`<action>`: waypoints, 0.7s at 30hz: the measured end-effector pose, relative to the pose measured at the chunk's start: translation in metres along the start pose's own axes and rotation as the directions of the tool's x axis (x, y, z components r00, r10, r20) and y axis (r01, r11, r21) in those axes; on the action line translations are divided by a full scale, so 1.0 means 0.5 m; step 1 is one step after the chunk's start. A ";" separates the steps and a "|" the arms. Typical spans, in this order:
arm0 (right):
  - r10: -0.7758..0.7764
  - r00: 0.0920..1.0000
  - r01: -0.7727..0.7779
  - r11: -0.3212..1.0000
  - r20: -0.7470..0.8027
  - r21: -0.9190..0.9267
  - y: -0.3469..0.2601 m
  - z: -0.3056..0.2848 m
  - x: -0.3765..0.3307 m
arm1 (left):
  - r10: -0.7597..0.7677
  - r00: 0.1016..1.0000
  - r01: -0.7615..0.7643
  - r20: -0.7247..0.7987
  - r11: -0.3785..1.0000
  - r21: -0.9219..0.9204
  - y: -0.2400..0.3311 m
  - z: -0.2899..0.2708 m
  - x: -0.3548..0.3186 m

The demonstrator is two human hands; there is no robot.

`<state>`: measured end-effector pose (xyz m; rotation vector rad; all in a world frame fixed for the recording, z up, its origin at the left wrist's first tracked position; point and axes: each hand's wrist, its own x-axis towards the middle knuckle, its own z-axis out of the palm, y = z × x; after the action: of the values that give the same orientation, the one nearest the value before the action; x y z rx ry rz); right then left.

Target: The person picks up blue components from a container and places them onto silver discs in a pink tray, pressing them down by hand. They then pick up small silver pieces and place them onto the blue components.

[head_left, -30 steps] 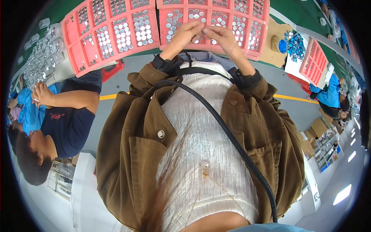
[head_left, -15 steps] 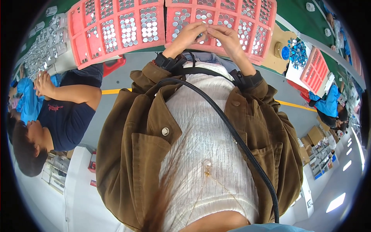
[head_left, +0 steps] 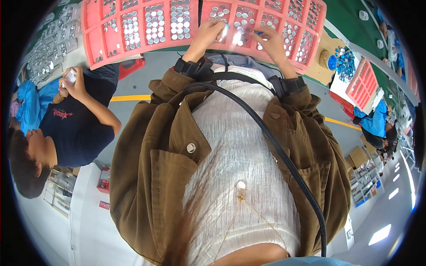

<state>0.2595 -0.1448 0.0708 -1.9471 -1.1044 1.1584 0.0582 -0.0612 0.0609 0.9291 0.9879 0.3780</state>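
Observation:
My left hand (head_left: pixel 207 36) is closed in a pinch on a small shiny disc (head_left: pixel 224 32), which gleams at its fingertips. Off to its right, my right hand (head_left: pixel 271 43) has thumb and fingertips together, and a tiny blue piece (head_left: pixel 258 33) shows at them. A gap separates the two hands, with a blurred bright glare in it. Both are above the near part of a pink compartment tray (head_left: pixel 293 60), whose cells hold many round silvery discs.
A second pink tray (head_left: pixel 133 52) of discs adjoins on the left, with clear packs (head_left: pixel 53 44) beyond it. At right are a jar with a blue top (head_left: pixel 328 60), a heap of blue discs (head_left: pixel 344 64) and a smaller pink tray (head_left: pixel 361 82). A co-worker (head_left: pixel 75 119) sits at left.
My hands have moved from touching each other to apart, the left one leftward and the right one rightward. The co-worker at left now holds up a small clear item.

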 end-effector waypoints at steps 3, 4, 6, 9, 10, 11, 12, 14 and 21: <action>-0.438 0.882 0.465 0.747 0.175 -0.474 0.031 0.019 0.014 | -0.030 0.999 0.031 -0.009 0.999 0.011 -0.006 -0.008 0.003; -0.435 0.883 0.463 0.748 0.174 -0.476 0.038 0.020 0.019 | -0.046 0.999 0.045 -0.016 0.999 -0.017 -0.004 -0.006 0.003; -0.396 0.882 0.469 0.691 0.255 -0.550 0.053 0.023 0.027 | -0.077 0.997 0.074 -0.030 0.994 -0.074 0.001 -0.002 0.004; -0.367 0.883 0.465 0.603 0.293 -0.647 0.056 0.047 0.027 | -0.077 0.997 0.078 0.020 0.996 -0.036 -0.003 -0.006 0.010; -0.361 0.887 0.452 0.544 0.289 -0.706 0.058 0.059 0.026 | -0.078 0.996 0.078 0.045 0.997 -0.017 -0.004 -0.007 0.011; -0.355 0.890 0.436 0.482 0.285 -0.760 0.060 0.066 0.025 | -0.078 0.996 0.079 0.046 0.997 -0.018 -0.005 -0.006 0.012; -0.356 0.890 0.437 0.481 0.287 -0.760 0.059 0.070 0.025 | -0.076 0.996 0.077 0.051 0.997 -0.028 -0.006 -0.007 0.013; -0.380 0.896 0.412 0.519 0.230 -0.749 0.055 0.074 0.023 | -0.071 0.996 0.074 0.061 0.996 -0.047 -0.008 -0.008 0.015; -0.440 0.871 0.470 0.623 0.217 -0.625 0.090 0.062 0.031 | -0.062 0.996 0.067 0.059 0.994 -0.085 -0.012 -0.007 0.021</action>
<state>0.2513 -0.1496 0.0146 -1.9185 -2.1150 0.5422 0.0599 -0.0562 0.0494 0.8227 0.9406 0.3366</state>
